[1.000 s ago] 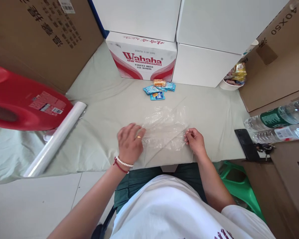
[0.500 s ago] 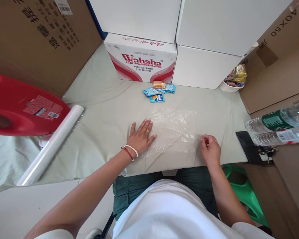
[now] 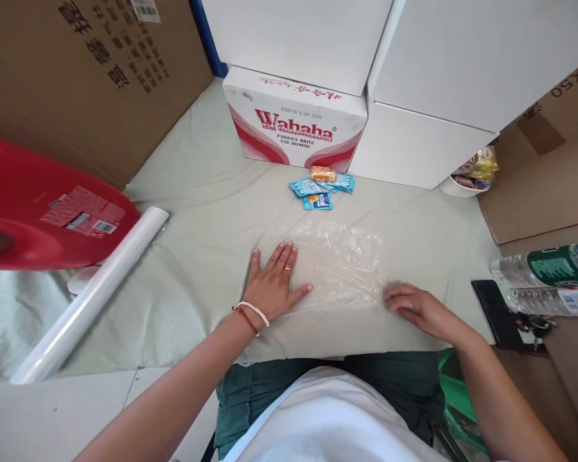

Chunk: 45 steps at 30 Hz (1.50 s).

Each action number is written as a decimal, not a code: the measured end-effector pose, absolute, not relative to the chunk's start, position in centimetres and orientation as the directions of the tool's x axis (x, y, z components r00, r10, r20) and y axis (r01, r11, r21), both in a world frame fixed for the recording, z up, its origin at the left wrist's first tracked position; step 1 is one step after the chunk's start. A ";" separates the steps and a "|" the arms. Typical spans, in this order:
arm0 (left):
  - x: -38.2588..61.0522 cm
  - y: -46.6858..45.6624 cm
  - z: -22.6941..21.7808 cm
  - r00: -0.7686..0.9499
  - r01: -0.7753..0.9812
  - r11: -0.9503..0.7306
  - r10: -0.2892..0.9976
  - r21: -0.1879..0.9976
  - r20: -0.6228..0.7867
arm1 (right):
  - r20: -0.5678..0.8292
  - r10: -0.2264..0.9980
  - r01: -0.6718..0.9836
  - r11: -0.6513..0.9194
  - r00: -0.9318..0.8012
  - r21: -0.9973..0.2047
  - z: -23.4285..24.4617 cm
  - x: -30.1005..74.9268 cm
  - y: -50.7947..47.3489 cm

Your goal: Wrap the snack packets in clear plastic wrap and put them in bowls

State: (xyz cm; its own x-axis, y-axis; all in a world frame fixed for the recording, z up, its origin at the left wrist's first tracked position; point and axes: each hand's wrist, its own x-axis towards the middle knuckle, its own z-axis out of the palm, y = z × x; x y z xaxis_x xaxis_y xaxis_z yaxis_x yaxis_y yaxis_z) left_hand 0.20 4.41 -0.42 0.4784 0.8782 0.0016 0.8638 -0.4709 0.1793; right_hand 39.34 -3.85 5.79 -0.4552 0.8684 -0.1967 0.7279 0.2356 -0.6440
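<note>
A thin, crinkled sheet of clear plastic (image 3: 340, 266) lies spread on the cloth-covered table in front of me. My left hand (image 3: 274, 279) rests flat on its left side, fingers stretched out and thumb apart. It wears a ring, and a white bead bracelet and a red cord circle the wrist. At the sheet's right edge is my right hand (image 3: 414, 305), palm down with loosely stretched fingers and nothing visible in them. Whether its fingertips touch the plastic I cannot tell. Beyond the sheet lie several blue snack packets (image 3: 318, 200) and a small wrapped pastry (image 3: 323, 174).
A white plastic-film roll (image 3: 94, 292) lies at the left beside a red jug (image 3: 52, 205). Behind stand a Wahaha water box (image 3: 293, 125) and white boxes (image 3: 424, 141). On the right are a snack tub (image 3: 462, 187), plastic bottles (image 3: 553, 266), a phone (image 3: 496, 314) and keys (image 3: 537, 324).
My right hand has turned from a closed pinch to loosely stretched fingers, its forearm swinging out to the right. My left hand stays flat on the plastic. The camera view has shifted slightly.
</note>
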 end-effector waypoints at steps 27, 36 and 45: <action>0.0 4.6 -0.3 0.503 0.849 -0.487 0.863 0.205 -0.035 | 0.021 1.000 0.762 0.007 0.009 -0.647 8.0 29.1 20.8; 0.2 4.3 -0.2 0.496 0.856 -0.485 0.868 0.176 -0.017 | -0.384 0.862 0.736 -0.019 -0.330 -0.677 6.1 28.0 9.7; 0.5 4.4 -0.2 0.488 0.866 -0.479 0.872 0.141 -0.032 | -0.149 0.923 0.891 0.287 -0.356 -0.353 4.7 25.6 4.5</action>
State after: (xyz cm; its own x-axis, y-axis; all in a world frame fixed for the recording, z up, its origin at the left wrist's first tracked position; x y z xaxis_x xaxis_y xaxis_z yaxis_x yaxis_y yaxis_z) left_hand 0.45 4.41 -0.20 0.4877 0.8724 -0.0324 0.8664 -0.4791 0.1411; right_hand 25.63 4.55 4.67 -0.3559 0.9226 -0.1487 0.8906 0.2867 -0.3532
